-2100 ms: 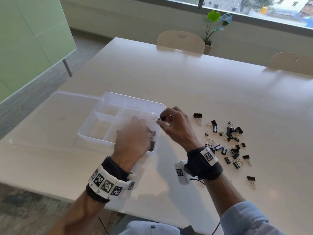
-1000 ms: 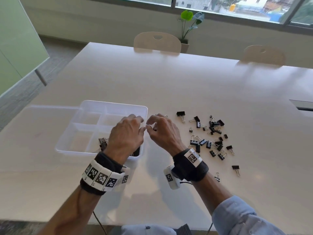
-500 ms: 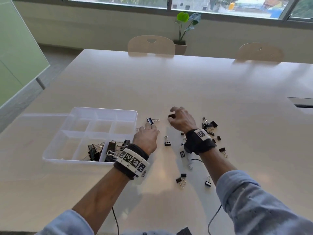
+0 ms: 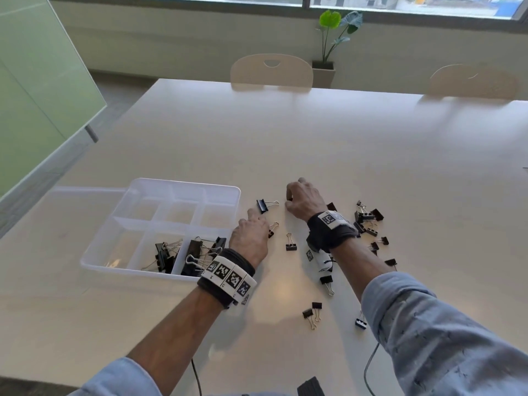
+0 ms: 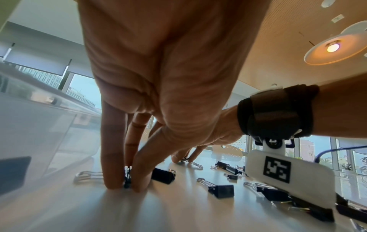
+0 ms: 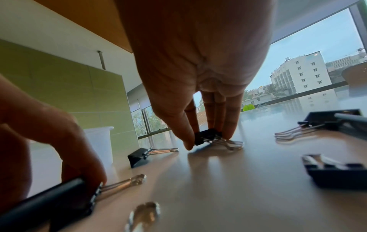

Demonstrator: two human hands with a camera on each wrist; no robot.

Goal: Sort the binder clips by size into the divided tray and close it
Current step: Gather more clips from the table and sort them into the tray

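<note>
The clear divided tray (image 4: 183,184) lies open at the left, with black binder clips (image 4: 197,252) in its two front right compartments. My left hand (image 4: 261,224) is just right of the tray. In the left wrist view its thumb and a finger (image 5: 127,186) pinch a black clip (image 5: 127,175) standing on the table. My right hand (image 4: 288,200) is a little farther off. Its thumb and fingers (image 6: 206,138) pinch a small black clip (image 6: 207,135) that rests on the tabletop. Another clip (image 4: 263,205) lies between the two hands.
Several loose clips (image 4: 367,218) lie scattered right of my right wrist, one clip (image 4: 291,245) between my forearms, and a few more (image 4: 313,310) nearer me. The tray's clear lid (image 4: 85,195) lies flat to the tray's left. Two chairs (image 4: 271,71) stand at the far edge.
Both hands have left the tray's right edge and moved right to the loose clips. Each now pinches a clip on the table. The view has shifted too.
</note>
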